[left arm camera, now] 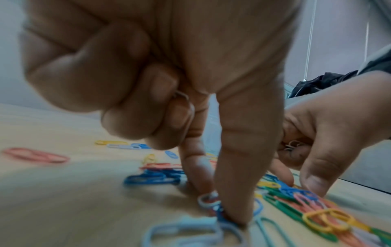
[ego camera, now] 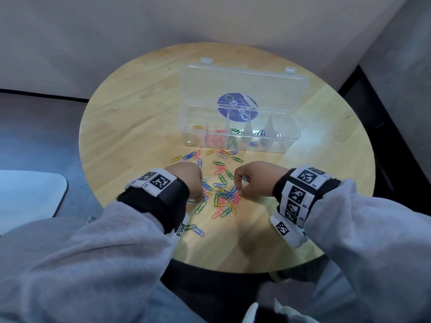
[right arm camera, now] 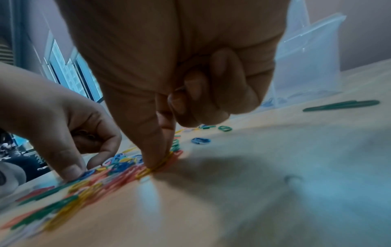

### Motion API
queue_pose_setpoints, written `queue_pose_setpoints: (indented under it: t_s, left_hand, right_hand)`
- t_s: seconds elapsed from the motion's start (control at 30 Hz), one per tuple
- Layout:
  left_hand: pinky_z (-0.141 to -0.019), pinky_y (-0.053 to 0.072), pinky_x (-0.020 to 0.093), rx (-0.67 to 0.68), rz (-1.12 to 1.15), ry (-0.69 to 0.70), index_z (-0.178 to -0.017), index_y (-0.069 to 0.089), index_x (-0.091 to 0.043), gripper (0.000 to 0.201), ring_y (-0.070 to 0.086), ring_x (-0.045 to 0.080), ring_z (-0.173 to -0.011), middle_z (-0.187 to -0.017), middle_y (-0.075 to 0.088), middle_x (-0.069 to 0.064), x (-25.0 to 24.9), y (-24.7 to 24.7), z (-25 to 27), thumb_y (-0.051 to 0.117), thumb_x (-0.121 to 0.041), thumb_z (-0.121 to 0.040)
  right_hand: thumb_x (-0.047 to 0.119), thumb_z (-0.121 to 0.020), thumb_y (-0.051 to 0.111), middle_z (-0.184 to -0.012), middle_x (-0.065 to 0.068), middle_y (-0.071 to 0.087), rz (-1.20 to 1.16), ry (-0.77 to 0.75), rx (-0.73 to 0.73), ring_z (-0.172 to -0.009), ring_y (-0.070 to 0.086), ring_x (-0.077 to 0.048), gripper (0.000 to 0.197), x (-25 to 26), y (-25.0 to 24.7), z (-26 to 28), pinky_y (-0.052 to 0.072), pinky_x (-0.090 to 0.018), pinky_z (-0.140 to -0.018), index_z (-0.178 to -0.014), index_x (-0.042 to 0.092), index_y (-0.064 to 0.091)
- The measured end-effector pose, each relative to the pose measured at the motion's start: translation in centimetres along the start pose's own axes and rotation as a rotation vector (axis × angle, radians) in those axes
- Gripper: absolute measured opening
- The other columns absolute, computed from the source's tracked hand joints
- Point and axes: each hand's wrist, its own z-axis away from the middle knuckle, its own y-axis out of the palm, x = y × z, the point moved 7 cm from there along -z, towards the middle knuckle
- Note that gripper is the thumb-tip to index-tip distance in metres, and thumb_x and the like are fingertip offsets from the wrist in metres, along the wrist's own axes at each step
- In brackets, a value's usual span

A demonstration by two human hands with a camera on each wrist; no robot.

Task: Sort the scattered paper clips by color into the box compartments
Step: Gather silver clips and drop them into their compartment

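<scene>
At 6 o'clock of the clear box [ego camera: 238,127], both hands down in the clip pile [ego camera: 221,197]. Left hand [ego camera: 186,180] curled, pinching a white clip [left arm camera: 208,199]. Right hand [ego camera: 256,180] curled, pinching a silver clip [ego camera: 236,191].

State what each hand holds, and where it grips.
Left hand pinches a pale clip by one end; right hand keeps pale clips tucked against its palm, exact grip unclear.

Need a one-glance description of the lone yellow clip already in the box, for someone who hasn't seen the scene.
Start at the clear plastic compartment box standing open at the far side of the round wooden table. In its leftmost compartment lies a single yellow paper clip, near the back wall. The neighbouring compartment holds a heap of red clips; this one lies alone.
</scene>
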Motion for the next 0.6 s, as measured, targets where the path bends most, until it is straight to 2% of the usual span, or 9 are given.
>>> queue_pose_setpoints:
  t_s: [0.1,0.23,0.3,0.47,0.6]
  left_hand:
    - [-0.053,0.035,0.020,0.016,0.008,0.010,-0.073,0.062,-0.018,0.004,0.051,0.021,-0.069,-0.075,0.057,0.001,0.1,0.3,-0.1,0.064,-0.014,-0.073]
    - [-0.052,0.034,0.018,-0.003,0.100,0.022,-0.065,0.057,-0.020,0.011,0.051,0.015,-0.067,-0.070,0.058,-0.005,0.4,-0.2,0.2,0.063,-0.019,-0.074]
    - [-0.055,0.035,0.020,0.001,0.172,0.043,-0.064,0.055,-0.021,0.016,0.050,0.012,-0.065,-0.065,0.055,-0.007,0.4,-0.8,0.3,0.066,-0.023,-0.076]
    - [-0.057,0.032,0.024,-0.027,0.362,0.071,-0.066,0.056,-0.020,0.019,0.042,0.010,-0.056,-0.061,0.048,-0.005,0.8,-2.3,0.6,0.070,-0.026,-0.077]
    - [-0.053,0.029,0.023,-0.007,0.457,0.075,-0.068,0.056,-0.019,0.018,0.037,0.013,-0.050,-0.056,0.045,-0.003,0.9,-2.3,0.8,0.070,-0.024,-0.078]
  right_hand:
    - [0.017,-0.077,0.061,-0.068,0.012,0.043,0.012,0.007,0.008,-0.071,0.046,-0.013,0.018,0.0,0.2,-0.1,0.036,-0.024,-0.056,-0.068,0.030,0.053]
    - [0.018,-0.074,0.065,-0.069,0.012,0.043,-0.016,-0.004,-0.008,-0.067,0.045,-0.010,0.014,0.1,0.1,-0.2,0.040,-0.027,-0.061,-0.073,0.027,0.055]
    - [0.021,-0.074,0.068,-0.069,0.012,0.043,-0.017,-0.006,-0.011,-0.071,0.047,-0.013,0.014,0.2,0.1,-0.3,0.042,-0.027,-0.064,-0.078,0.026,0.056]
    - [0.025,-0.081,0.066,-0.065,0.011,0.045,0.030,-0.031,-0.008,-0.062,0.045,-0.008,0.009,0.7,0.2,-0.4,0.030,-0.021,-0.049,-0.079,0.024,0.058]
    - [0.025,-0.084,0.063,-0.065,0.011,0.043,0.047,-0.048,-0.001,-0.068,0.045,-0.013,0.007,0.7,0.0,-0.5,0.031,-0.019,-0.051,-0.079,0.023,0.058]
